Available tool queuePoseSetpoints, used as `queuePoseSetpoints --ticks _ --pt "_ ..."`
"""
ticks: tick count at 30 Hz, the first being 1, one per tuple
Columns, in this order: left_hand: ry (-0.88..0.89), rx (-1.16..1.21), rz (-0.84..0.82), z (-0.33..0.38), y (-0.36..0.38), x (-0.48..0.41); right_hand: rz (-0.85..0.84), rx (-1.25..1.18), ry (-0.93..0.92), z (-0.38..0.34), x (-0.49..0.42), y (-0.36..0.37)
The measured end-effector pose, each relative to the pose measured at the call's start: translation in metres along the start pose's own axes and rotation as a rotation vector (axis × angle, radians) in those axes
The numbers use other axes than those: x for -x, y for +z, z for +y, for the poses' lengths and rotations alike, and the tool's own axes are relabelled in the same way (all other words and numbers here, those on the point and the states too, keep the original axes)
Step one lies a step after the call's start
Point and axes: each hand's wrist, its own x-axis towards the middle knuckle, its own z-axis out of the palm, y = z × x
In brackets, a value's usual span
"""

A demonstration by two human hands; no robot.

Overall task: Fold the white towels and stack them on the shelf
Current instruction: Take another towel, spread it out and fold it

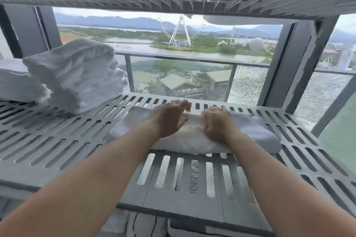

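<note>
Atop the shelf (57,136), the blurred left hand (169,119) spreads over a folded towel (250,136); the right hand (217,124) hides its fingertips, grip unclear.

The left hand (169,119), right hand (218,124) and both forearms (96,169) are bare.

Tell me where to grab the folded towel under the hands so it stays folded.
Grip the folded towel at its two short ends, one hand from each side, fingers slid underneath. It lies long and flat across the shelf, so a one-handed pinch mid-span would probably let it sag open.
</note>
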Motion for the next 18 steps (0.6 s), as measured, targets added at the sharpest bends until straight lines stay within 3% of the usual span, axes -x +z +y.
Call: queuePoseSetpoints --ticks 3,7,14,18 --pt "-0.147 -0.263 -0.070 0.005 -0.002 0.011 0.255 0.009 -0.075 0.004 0.012 0.004" --pt "-0.168 -0.337 -0.018 0.019 -0.008 0.026 0.481 0.086 -0.066 0.000 0.036 -0.002" --pt "-0.021 -0.500 0.214 0.040 -0.027 0.061 0.481 0.149 -0.074 0.003 0.093 -0.024" --pt "0.026 -0.614 0.172 0.040 -0.036 0.093 0.436 0.159 -0.063 -0.012 0.133 -0.031"
